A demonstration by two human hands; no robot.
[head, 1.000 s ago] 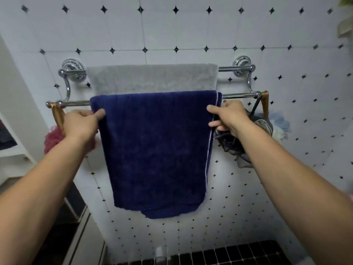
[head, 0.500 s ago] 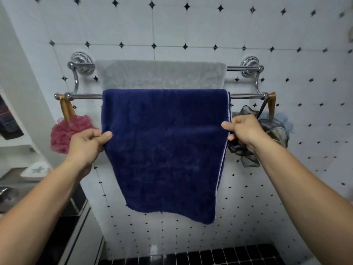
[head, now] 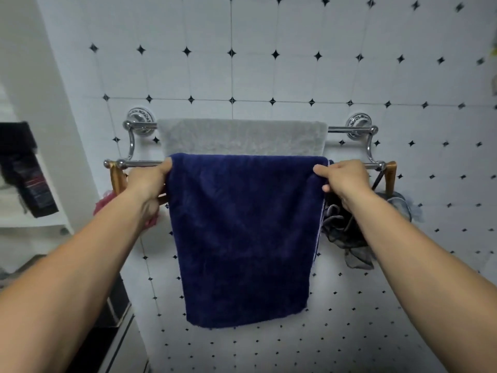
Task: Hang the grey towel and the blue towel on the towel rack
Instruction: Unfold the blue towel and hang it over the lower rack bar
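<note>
Blue towel [head: 242,238] draped, hands apparently pinching

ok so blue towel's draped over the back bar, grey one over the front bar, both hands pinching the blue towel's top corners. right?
Bars are swapped. The head view shows the blue towel draped over the front bar and the grey towel over the back bar. The rest holds: left hand and right hand pinch the blue towel's top corners.
</note>
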